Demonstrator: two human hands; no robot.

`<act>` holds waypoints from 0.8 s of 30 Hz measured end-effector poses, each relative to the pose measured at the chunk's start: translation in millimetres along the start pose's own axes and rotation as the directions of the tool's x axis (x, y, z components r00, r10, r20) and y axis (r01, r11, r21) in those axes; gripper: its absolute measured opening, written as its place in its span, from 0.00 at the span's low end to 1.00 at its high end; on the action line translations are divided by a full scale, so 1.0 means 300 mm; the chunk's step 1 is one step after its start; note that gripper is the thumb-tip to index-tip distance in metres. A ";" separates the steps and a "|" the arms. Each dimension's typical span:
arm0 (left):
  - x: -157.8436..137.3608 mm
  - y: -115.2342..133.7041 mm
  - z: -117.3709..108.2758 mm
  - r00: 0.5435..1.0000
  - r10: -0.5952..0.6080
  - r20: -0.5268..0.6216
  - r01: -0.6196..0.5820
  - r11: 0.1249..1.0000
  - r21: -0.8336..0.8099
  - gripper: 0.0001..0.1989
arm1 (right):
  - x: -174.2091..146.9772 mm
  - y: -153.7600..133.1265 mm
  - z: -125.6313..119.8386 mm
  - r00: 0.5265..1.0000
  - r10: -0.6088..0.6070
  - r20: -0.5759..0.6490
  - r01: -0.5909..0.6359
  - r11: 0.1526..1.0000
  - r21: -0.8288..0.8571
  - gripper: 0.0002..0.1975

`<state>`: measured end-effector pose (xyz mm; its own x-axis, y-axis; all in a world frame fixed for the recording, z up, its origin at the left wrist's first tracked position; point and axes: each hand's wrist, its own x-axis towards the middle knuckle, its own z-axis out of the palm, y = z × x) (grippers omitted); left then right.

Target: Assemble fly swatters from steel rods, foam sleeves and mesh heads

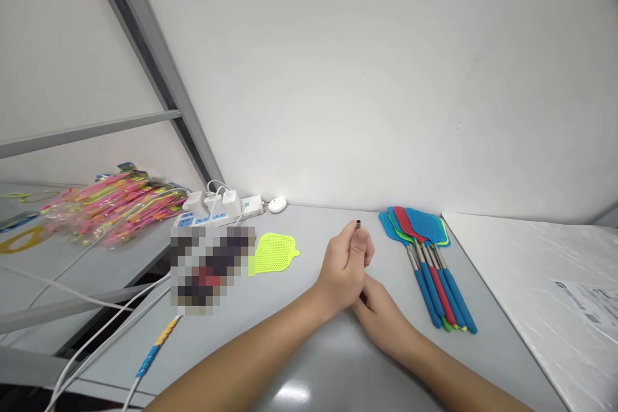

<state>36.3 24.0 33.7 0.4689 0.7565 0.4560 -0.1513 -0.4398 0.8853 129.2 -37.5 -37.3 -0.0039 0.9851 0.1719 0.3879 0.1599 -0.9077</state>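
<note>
In the middle of the table my left hand (344, 267) is closed, its thumb up, around a thin dark rod (358, 224). Only the rod's tip and a short dark piece lower down show. Just below and to the right, my right hand (379, 312) is closed on the lower part of the same rod, touching my left hand. Most of the rod is hidden by the fingers, so its full shape cannot be made out. A loose yellow-green fly swatter head (276, 253) lies flat to the left of my hands. To the right lies a pile of fly swatters (434, 270) in blue, red and green.
A white power strip (251, 206) with plugged-in chargers and a white oval case (277, 205) sit by the wall. Pink and yellow bagged goods (120, 203) lie at far left. White cables (111, 328) run along the left edge. A wrapped white board (545, 277) lies at right.
</note>
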 end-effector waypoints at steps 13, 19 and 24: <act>-0.005 -0.066 0.024 0.999 -0.004 -0.040 0.001 0.997 -0.077 0.22 | 0.021 0.011 -0.014 0.999 -0.053 -0.009 0.050 0.975 -0.215 0.08; 0.010 -0.101 0.025 0.997 -0.004 -0.082 -0.001 0.998 -0.056 0.21 | 0.033 0.003 -0.014 0.998 0.001 -0.057 -0.010 0.988 -0.152 0.09; 0.009 -0.111 0.008 0.997 0.070 0.042 -0.070 0.998 -0.002 0.20 | 0.055 0.005 -0.013 0.997 -0.071 -0.028 0.067 0.992 -0.107 0.14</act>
<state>44.7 39.7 5.2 0.4935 0.7026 0.5126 -0.1859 -0.4905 0.8514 133.3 -21.3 -34.4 -0.0053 0.9691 0.2466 0.4832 0.2184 -0.8479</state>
